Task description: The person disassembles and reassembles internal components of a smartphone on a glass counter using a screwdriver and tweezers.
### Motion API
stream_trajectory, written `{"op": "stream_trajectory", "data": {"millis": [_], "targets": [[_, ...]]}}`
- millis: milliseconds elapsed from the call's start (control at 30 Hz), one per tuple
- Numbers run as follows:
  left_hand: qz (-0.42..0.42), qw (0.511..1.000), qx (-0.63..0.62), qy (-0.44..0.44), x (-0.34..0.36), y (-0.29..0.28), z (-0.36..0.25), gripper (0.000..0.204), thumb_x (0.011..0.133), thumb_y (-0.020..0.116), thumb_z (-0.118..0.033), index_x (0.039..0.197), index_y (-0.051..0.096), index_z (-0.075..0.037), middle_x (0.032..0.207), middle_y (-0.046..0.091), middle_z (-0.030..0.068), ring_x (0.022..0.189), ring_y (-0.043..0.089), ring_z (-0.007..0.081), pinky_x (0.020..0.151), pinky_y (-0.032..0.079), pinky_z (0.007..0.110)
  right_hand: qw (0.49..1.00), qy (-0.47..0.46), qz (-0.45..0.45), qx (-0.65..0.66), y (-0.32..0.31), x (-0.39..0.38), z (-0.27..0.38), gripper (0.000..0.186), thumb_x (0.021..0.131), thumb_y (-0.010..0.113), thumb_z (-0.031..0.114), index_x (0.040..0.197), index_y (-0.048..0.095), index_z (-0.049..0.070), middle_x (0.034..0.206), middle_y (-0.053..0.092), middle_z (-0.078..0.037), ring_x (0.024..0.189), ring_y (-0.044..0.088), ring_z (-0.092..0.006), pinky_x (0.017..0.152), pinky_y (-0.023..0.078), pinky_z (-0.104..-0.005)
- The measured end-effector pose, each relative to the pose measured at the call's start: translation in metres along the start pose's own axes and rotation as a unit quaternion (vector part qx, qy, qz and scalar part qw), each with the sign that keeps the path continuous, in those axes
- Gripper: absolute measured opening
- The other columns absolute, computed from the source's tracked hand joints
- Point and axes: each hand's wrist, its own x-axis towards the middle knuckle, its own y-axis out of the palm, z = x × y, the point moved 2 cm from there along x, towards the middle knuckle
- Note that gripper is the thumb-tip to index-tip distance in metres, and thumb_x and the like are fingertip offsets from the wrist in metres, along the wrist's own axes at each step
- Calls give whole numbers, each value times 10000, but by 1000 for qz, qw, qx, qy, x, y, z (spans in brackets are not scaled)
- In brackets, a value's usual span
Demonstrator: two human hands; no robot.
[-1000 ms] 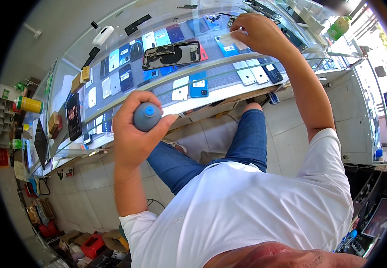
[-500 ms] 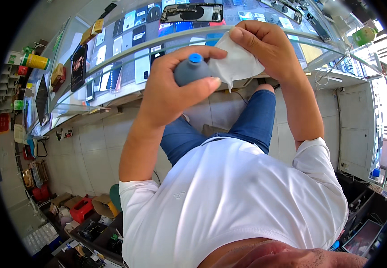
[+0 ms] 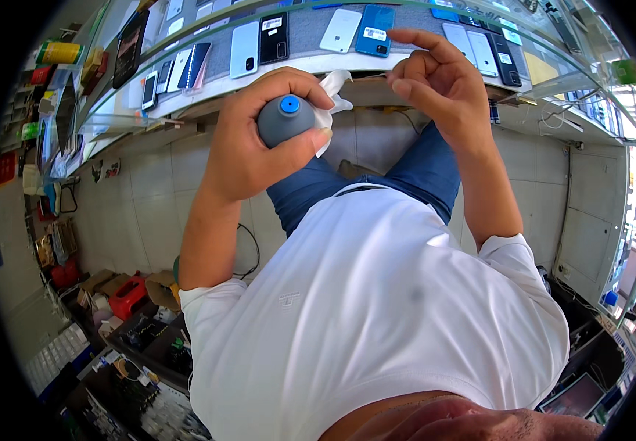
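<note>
Between left-hand fingers (image 3: 310, 140): grey blower bulb (image 3: 285, 119).

Grey rubber bulb blower (image 3: 286, 120) with a bright blue cap. Plain white cloth (image 3: 330, 97) just behind it. White shirt (image 3: 376, 309), unpatterned; blue denim jeans (image 3: 413, 169). Phones in the glass display case (image 3: 185, 66): one white (image 3: 245, 49), one black (image 3: 274, 37), one teal blue (image 3: 375, 29), another white (image 3: 340, 30). Pale cream wall tiles (image 3: 149, 206) with thin dark joints. Red box (image 3: 127, 295) among brown cardboard on the floor. Yellow-and-green can (image 3: 59, 53) on the far left shelf.
</note>
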Motion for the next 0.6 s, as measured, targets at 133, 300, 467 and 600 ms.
{"op": "stream_trajectory", "data": {"millis": [133,300,467,600], "targets": [[10,1000,-7,-26,-16,-4,5,256,793,772,-134,1008,727,-2,1071,724,80,966,664,171,888,520,316,992,-49,94,62,21,-6,-10,945,852,743,-62,1703,345,34,859,627,12,1305,689,-292,1298,308,-488],[-3,999,-46,-25,-27,-8,14,257,787,773,-126,1001,723,7,1054,722,86,974,667,180,908,525,326,997,6,65,43,25,-7,-25,960,851,733,-5,1712,309,22,867,639,-2,1281,691,-333,1245,400,-473],[-7,997,-78,-13,-25,-4,24,251,777,767,-112,996,730,5,1056,721,99,988,667,193,919,524,330,987,8,151,53,30,-10,-24,1036,855,747,-17,1743,220,69,1105,650,-63,1303,645,-288,1257,384,-456],[-10,996,-91,-1,-26,-6,34,263,761,768,-120,992,735,3,1055,718,100,989,664,194,914,516,317,990,4,139,7,31,-14,-35,1131,855,772,-11,1764,106,90,1483,591,-140,1468,526,-305,1264,371,-474]]}}
